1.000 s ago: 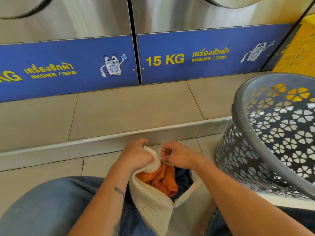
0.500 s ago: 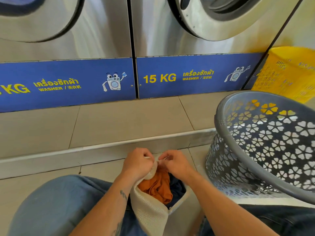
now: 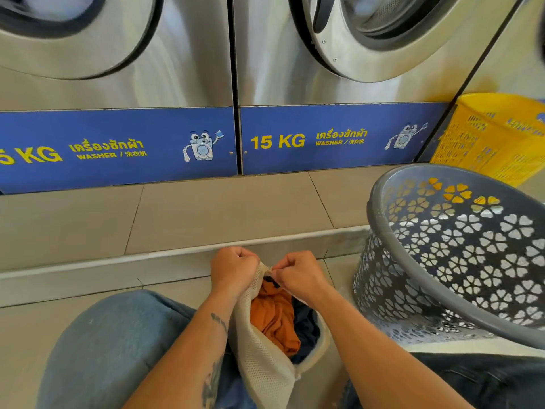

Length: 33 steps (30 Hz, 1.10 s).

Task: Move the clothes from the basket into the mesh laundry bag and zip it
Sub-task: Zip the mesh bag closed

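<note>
The cream mesh laundry bag lies between my knees with its mouth open. Inside it I see an orange garment and a dark blue one. My left hand grips the far end of the bag's rim. My right hand pinches the same end right beside it, at a small dark piece that may be the zip pull. The grey flower-pattern basket stands tilted at my right, and no clothes show inside it.
Two steel washers with blue 15 KG panels stand ahead on a raised tiled step. A yellow basket sits at the far right behind the grey one. My jeans-clad legs flank the bag.
The camera tilted up, so the washer doors came into view. Both hands stayed at the far end of the bag's rim, drawing closer together.
</note>
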Tool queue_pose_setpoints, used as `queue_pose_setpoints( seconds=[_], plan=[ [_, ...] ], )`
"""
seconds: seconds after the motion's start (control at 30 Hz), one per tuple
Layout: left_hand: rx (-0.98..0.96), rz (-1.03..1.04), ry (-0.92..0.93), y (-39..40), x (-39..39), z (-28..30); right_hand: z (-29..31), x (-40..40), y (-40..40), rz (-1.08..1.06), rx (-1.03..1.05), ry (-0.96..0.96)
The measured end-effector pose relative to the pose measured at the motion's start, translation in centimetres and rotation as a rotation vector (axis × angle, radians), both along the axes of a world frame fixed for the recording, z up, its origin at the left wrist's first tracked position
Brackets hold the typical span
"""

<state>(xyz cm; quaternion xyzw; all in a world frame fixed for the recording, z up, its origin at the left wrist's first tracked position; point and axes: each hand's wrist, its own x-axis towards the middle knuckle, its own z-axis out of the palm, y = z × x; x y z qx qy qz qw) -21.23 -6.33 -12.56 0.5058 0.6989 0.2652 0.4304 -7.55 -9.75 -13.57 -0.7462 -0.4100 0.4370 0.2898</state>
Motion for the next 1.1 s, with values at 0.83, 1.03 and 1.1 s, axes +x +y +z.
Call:
queue_pose_setpoints(
  seconds=[0.83, 1.03, 1.1],
  plan=[
    [-0.044, 0.045, 0.045, 3.9, -0.9, -3.6, -2.3, 4.0, -0.9, 0.022, -0.079, -0.03],
    [0.31, -0.371, 0.542, 2.1, 0.5, -2.6, -0.9, 6.2, -2.9, 0.001, -0.148, 0.095],
    [0.347, -0.704, 0.574, 0.1, 2.9, -2.0, -0.4, 6.1, -3.5, -0.058, -0.156, 0.245]
  ],
)
